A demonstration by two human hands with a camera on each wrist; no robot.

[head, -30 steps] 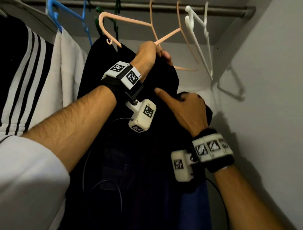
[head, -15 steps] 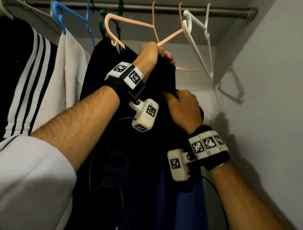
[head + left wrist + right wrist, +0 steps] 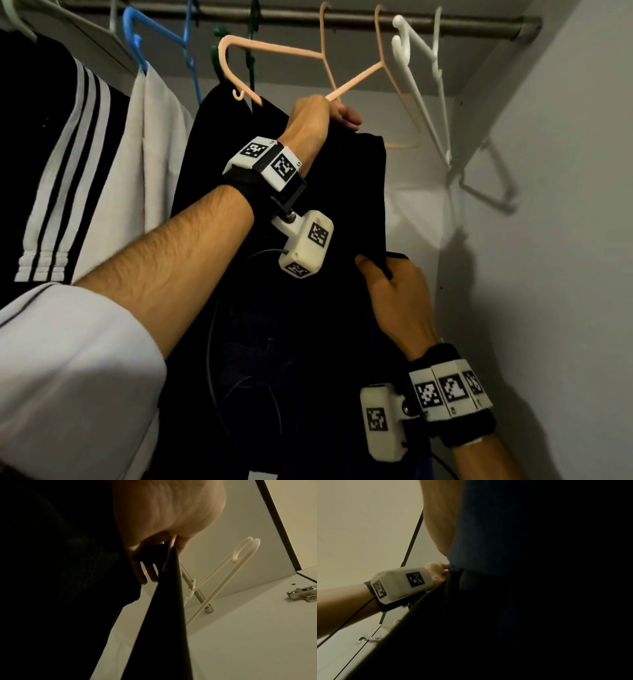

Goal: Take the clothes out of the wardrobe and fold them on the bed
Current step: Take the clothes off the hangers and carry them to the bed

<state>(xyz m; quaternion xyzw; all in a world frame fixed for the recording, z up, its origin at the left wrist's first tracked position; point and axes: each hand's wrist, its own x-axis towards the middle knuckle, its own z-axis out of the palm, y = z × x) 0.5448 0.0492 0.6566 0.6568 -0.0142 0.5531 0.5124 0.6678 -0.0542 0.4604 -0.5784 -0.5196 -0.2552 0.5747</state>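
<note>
A black garment (image 3: 291,342) hangs from a peach hanger (image 3: 274,51) on the wardrobe rail (image 3: 479,24). My left hand (image 3: 339,116) is raised and grips the hanger's arm together with the top of the garment. In the left wrist view its fingers (image 3: 145,577) curl round the hanger (image 3: 169,553) and the dark cloth (image 3: 171,615). Lower down, my right hand (image 3: 376,270) pinches the garment's right edge, thumb on the front. The right wrist view is mostly dark cloth with a blue patch (image 3: 488,534).
A white jacket with black stripes (image 3: 68,171) hangs at the left on a blue hanger (image 3: 154,44). Bare white hangers (image 3: 421,85) hang at the right end of the rail. The wardrobe's side wall (image 3: 548,240) stands close on the right.
My right hand has closed on the black cloth and slid down its right edge, away from the left hand. The left hand keeps its grip on the hanger.
</note>
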